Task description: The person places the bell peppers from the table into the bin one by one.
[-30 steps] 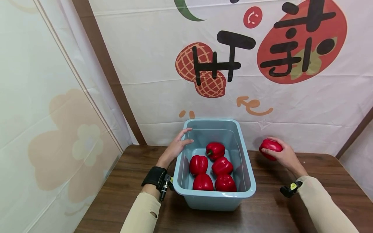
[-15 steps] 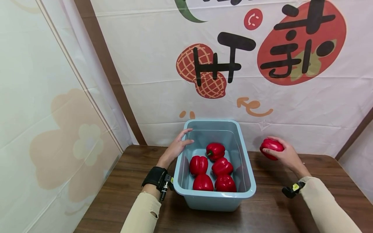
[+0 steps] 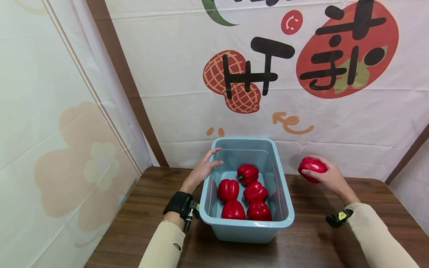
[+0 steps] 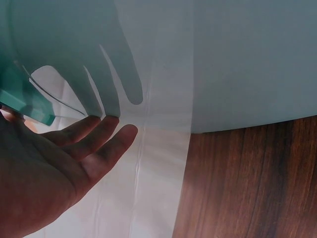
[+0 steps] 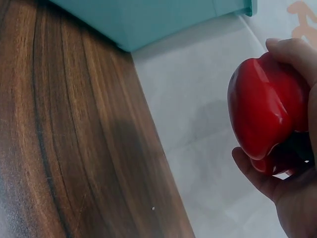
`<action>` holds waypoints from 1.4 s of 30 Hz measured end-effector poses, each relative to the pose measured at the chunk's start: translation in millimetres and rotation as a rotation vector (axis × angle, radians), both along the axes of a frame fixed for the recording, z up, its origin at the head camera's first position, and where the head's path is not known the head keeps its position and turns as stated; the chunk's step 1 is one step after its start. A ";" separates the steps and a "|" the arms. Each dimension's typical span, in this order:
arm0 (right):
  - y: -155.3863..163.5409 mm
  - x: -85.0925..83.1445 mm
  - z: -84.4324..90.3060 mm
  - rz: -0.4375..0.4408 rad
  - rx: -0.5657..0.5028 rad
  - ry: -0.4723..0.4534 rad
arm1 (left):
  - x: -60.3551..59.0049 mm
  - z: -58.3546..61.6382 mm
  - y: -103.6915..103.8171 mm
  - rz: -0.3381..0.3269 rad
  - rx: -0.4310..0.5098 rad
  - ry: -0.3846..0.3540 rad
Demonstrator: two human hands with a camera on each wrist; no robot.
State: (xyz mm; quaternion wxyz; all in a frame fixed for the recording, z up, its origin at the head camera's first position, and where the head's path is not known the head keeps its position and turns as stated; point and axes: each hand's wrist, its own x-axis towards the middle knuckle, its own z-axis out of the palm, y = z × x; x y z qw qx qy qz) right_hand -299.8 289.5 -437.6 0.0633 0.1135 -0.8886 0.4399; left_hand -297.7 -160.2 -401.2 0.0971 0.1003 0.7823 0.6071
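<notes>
The right hand [image 3: 330, 176] gripped a red pepper [image 3: 311, 168], fingers and thumb curled round it, and held it above the table [image 3: 140, 208] at about three o'clock from the bin [image 3: 246, 229], well apart from the rim. The right wrist view showed the pepper [image 5: 265, 114] clear of the wood, with the backdrop [image 5: 198, 109] behind it and a corner of the bin [image 5: 148, 20] at eleven o'clock.

The left hand [image 3: 202, 169] lay with straight fingers against the bin's far left wall, near ten o'clock on the rim, holding nothing; the left wrist view showed the open palm [image 4: 54, 168] beside the translucent wall.

Five peppers already lay inside: one toward twelve o'clock [image 3: 248, 173], two in the middle [image 3: 228, 189] [image 3: 256, 191] and two toward six o'clock [image 3: 233, 210] [image 3: 259, 211], touching one another.

By the look of it, the step in hand was carrying the sixth pepper over for loading while the left hand steadied the bin. The next move would call for swinging the pepper toward nine o'clock, lifting it over the right rim, and lowering it into the free floor at the far end before letting go.
</notes>
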 end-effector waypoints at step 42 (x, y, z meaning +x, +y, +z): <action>-25.4 16.0 41.4 0.071 -0.011 0.078 | 1.8 -0.8 -0.9 0.014 0.016 0.002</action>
